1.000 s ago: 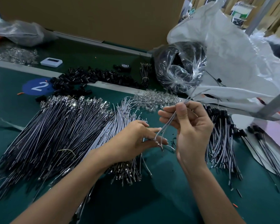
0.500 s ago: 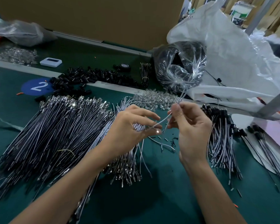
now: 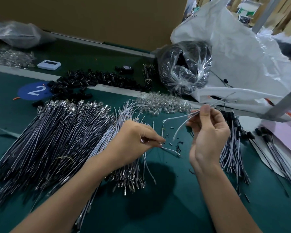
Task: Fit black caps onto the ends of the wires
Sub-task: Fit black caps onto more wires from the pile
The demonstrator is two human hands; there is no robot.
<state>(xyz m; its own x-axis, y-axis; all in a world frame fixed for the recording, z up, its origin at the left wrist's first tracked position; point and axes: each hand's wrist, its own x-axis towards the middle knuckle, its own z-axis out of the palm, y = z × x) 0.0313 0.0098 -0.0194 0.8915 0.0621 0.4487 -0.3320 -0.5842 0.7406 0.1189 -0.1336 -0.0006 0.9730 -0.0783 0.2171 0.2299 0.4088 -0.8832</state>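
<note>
My right hand is raised above the green table and pinches a few thin grey wires between thumb and fingers. Their free ends hang toward the left. My left hand is low over the table with thumb and forefinger pinched together, and a tiny dark piece shows at the tips. Small loose black caps and one loose wire lie just beside those fingertips. A heap of larger black caps sits at the back left.
A wide pile of dark wires and a lighter grey bundle lie left, under my left forearm. Capped wires lie right. Behind are clear parts, a bag of black parts, a white plastic bag and a white timer.
My left hand let go of the wire ends held by my right hand and dropped down to the table. My right hand rose and shifted right with the wires.
</note>
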